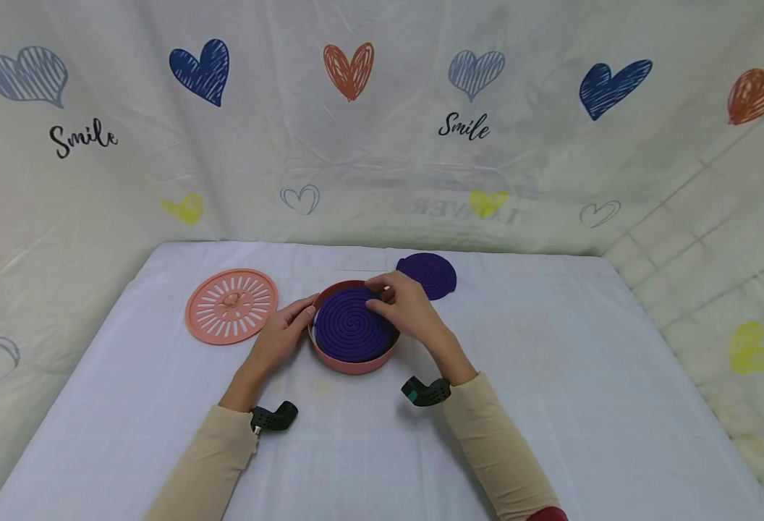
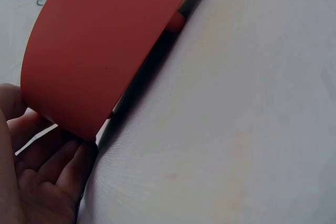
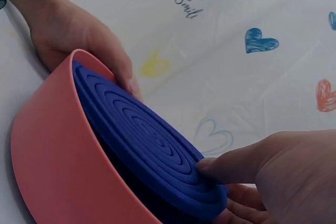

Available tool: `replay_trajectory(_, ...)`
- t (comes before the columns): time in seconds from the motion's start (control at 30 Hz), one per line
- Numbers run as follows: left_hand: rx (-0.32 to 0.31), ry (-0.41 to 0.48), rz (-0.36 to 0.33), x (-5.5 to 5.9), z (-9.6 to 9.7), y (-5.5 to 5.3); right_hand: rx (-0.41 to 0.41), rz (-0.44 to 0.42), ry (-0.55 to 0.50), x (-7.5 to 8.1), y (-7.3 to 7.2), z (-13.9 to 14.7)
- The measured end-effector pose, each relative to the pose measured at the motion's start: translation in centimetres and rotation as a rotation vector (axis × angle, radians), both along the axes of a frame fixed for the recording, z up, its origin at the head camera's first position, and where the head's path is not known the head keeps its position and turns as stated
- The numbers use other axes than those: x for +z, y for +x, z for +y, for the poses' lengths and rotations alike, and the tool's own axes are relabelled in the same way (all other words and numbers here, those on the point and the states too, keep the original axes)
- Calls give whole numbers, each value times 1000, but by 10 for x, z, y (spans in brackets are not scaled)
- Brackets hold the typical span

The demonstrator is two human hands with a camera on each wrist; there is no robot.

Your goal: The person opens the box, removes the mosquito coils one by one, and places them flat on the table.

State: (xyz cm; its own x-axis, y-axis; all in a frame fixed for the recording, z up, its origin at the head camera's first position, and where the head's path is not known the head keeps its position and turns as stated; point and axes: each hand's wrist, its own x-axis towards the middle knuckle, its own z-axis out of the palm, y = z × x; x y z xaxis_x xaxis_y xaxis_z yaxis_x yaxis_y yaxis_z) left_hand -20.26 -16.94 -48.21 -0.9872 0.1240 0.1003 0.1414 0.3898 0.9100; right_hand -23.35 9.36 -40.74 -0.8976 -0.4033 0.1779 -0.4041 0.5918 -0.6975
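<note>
A round coral mosquito coil holder (image 1: 354,367) with low smooth walls rests at the middle of the white-covered table. My left hand (image 1: 281,333) grips its left side, thumb at the rim and fingers against the outer wall. Between thumb and fingers, my right hand (image 1: 411,307) pinches the right edge of a dark purple mosquito coil (image 1: 349,325). That coil lies tilted in the holder's mouth; in the right wrist view its pinched edge stands raised above the rim. The holder's floor is mostly hidden beneath it. Small feet (image 2: 176,22) show under the holder in the left wrist view.
A coral slotted lid (image 1: 194,318) with a small raised handle lies left of the holder. Behind my right hand, near the table's back edge, lies another purple mosquito coil (image 1: 430,275). A white curtain (image 1: 395,159) printed with hearts hangs behind the table.
</note>
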Motion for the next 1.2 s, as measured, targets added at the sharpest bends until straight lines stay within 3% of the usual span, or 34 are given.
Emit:
replay_trajectory(0.33, -6, -3, 16, -1, 1, -1, 16, -154, -67, 0, -4, 7)
replay_trajectory(0.67, -3, -7, 9, 0, 0, 0, 66, -184, -101, 2, -4, 11)
replay_trajectory(0.97, 3, -8, 3, 1, 0, 0, 93, -261, -226, 1, -7, 12)
replay_trajectory(1.2, 1, -16, 5, 1, 0, 0, 104, -276, -235, 1, -7, 13)
